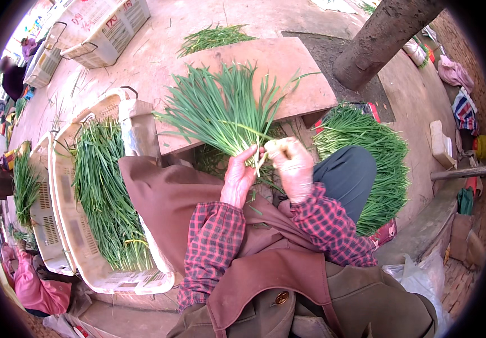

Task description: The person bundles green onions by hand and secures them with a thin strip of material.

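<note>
Your left hand (237,177) and right hand (292,166) both grip the base of a chive bunch (223,110), fingers pressed together around the stems, with the leaves fanning out over the pink desk (293,79) ahead of your lap. A white crate (65,225) of chives sits to your left, a loose chive heap (378,152) lies just beside your right knee, and a tree trunk (383,36) rises beyond the desk.
</note>
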